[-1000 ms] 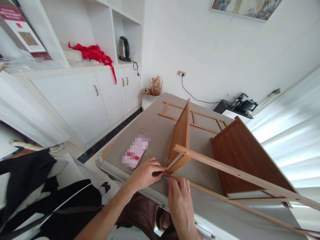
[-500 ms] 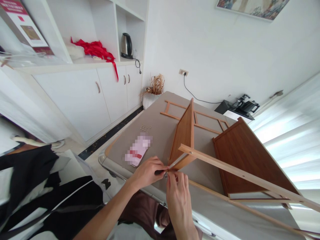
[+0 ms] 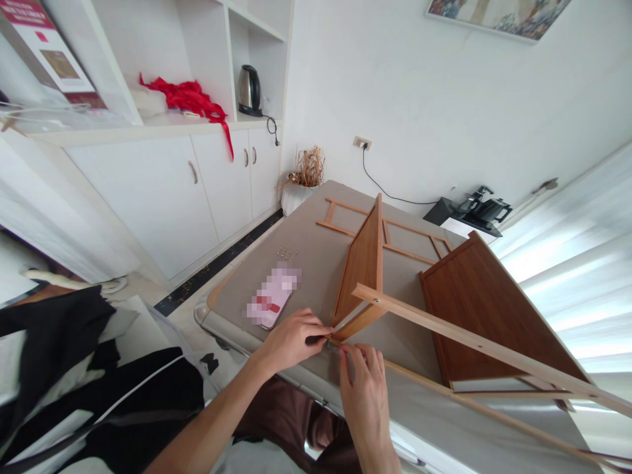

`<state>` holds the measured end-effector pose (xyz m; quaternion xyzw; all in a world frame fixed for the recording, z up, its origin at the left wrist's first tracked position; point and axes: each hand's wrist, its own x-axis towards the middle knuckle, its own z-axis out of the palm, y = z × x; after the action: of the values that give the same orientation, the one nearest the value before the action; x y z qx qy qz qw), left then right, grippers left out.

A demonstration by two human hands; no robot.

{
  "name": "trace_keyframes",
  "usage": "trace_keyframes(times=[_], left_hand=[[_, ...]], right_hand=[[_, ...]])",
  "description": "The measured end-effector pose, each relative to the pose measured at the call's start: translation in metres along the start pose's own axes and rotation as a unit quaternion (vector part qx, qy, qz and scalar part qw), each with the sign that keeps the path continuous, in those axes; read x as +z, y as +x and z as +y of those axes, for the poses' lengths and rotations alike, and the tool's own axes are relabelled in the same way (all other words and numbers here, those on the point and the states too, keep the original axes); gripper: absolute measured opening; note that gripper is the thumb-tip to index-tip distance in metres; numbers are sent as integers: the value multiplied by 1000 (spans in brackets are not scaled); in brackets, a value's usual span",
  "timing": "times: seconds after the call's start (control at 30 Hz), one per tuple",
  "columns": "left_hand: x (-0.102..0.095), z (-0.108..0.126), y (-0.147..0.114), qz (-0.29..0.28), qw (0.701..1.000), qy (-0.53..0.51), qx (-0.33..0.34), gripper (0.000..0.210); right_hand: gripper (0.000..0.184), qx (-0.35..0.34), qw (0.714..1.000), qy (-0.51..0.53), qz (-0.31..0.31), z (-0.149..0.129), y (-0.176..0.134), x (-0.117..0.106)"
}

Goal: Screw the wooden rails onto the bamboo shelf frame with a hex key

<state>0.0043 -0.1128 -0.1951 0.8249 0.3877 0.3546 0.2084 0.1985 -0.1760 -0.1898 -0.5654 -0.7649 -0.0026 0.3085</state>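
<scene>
Partly assembled wooden furniture stands on its side near the table's front edge. Its upright shelf panel point(image 3: 363, 253) meets a long upper rail point(image 3: 459, 334) and a lower rail point(image 3: 424, 380). At the near corner, where the lower rail ends, my left hand point(image 3: 293, 339) pinches the wood with thumb and fingers. My right hand point(image 3: 364, 382) is just to the right, fingertips closed together beside the lower rail. A small metallic bit shows between the hands, too small to name. What the right fingertips hold is hidden.
The grey table point(image 3: 306, 240) carries a blurred pink phone-like item point(image 3: 274, 296) and several small screws point(image 3: 286, 253). A second wooden panel point(image 3: 494, 316) stands to the right. Flat wooden frames point(image 3: 412, 240) lie behind. Black cloth point(image 3: 148, 395) is at lower left.
My right hand has shifted slightly right and away from the corner joint. The left hand and the wooden parts stay put.
</scene>
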Motion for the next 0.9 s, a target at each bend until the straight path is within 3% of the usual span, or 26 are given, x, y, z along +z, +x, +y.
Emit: trace_keyframes(times=[0.43, 0.73, 0.9], left_hand=[[6, -4, -2, 7, 1000, 8, 0, 30], [5, -2, -1, 5, 1000, 1, 0, 31], [4, -2, -1, 5, 1000, 1, 2, 30]], right_hand=[[16, 35, 999, 22, -21, 7, -15, 12], [21, -16, 998, 20, -61, 12, -8, 4], [21, -20, 999, 14, -42, 10, -5, 1]])
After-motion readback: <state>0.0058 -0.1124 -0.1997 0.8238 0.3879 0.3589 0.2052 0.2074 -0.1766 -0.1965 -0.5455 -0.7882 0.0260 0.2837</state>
